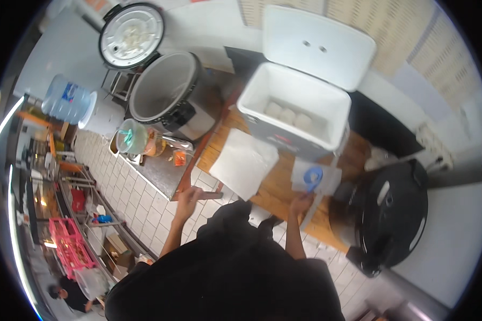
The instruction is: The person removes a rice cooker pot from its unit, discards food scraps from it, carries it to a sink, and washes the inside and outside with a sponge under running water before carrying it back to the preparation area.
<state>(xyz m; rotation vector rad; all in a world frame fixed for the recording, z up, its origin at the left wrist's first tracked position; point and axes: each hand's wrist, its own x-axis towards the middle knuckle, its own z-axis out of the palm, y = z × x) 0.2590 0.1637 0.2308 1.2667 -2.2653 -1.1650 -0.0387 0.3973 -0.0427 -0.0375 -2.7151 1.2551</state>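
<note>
My right hand (301, 204) holds the handle of a blue plastic rice paddle (313, 176), whose round head is over a folded white sheet (329, 181) on the wooden table (267, 193). My left hand (189, 202) is at a brown bar (211, 195) near the corner of the metal-topped counter; whether its fingers grip the bar is unclear. A stack of white paper sheets (245, 162) lies between my hands, partly past the table's edge. Behind it stands a cooler box (293, 140) with its lid (319, 48) raised. Three pale round lumps (288, 116) sit inside.
A large open rice cooker (164, 88) stands left, its raised lid (132, 36) dotted with white bits. A black-lidded cooker (393, 216) occupies the table's right end. Plastic tubs (132, 136) crowd the metal-topped counter (160, 174). Another person (72, 293) is far off at lower left.
</note>
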